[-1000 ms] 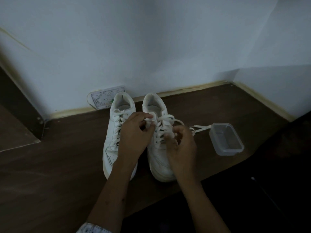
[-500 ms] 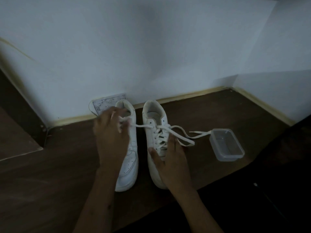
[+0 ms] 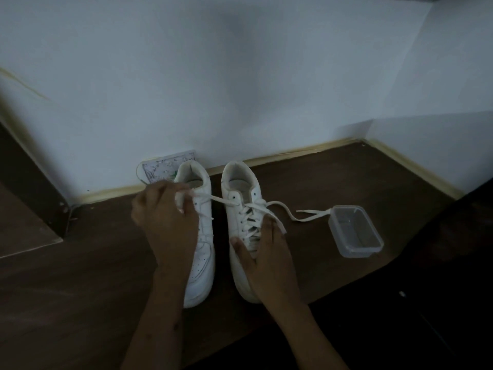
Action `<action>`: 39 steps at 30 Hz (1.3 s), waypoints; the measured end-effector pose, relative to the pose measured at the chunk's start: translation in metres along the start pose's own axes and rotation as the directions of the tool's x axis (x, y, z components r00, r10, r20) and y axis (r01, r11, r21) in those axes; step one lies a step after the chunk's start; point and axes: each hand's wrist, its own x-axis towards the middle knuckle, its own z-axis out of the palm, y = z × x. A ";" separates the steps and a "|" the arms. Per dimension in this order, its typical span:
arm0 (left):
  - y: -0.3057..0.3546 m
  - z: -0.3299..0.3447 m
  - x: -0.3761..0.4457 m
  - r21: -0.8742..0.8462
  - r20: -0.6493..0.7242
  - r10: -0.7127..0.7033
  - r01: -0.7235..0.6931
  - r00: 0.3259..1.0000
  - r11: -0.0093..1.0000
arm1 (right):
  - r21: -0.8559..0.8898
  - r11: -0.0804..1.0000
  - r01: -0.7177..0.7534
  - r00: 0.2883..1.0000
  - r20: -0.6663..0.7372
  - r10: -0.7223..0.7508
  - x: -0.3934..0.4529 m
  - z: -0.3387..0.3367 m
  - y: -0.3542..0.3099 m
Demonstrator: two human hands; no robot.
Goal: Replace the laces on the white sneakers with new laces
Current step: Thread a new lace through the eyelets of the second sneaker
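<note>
Dim brown floor under both sneakers at frame centre: right sneaker mid-unlacing, top eyelets bare, lace pinched and drawn left by left hand, right hand flat on it; left sneaker probably untouched, no new laces visible

no text legible; the wall card looks too blurred.

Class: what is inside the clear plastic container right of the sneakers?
The container looks empty; its see-through walls hide nothing. A white lace end reaches its near rim outside.
</note>
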 end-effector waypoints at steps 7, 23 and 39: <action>0.035 0.019 -0.022 -0.139 0.145 0.278 -0.259 0.950 0.956 | -0.006 1.000 0.007 1.000 0.000 -0.007 0.001 0.002 0.003; 0.032 0.011 -0.018 -0.086 0.120 0.381 -0.373 0.917 0.924 | -0.092 0.996 0.007 0.970 -0.243 -0.029 0.001 0.012 0.006; 0.034 0.007 -0.020 -0.049 0.151 0.347 -0.343 0.926 0.938 | -0.071 0.997 0.032 0.970 -0.239 -0.048 0.001 0.011 0.006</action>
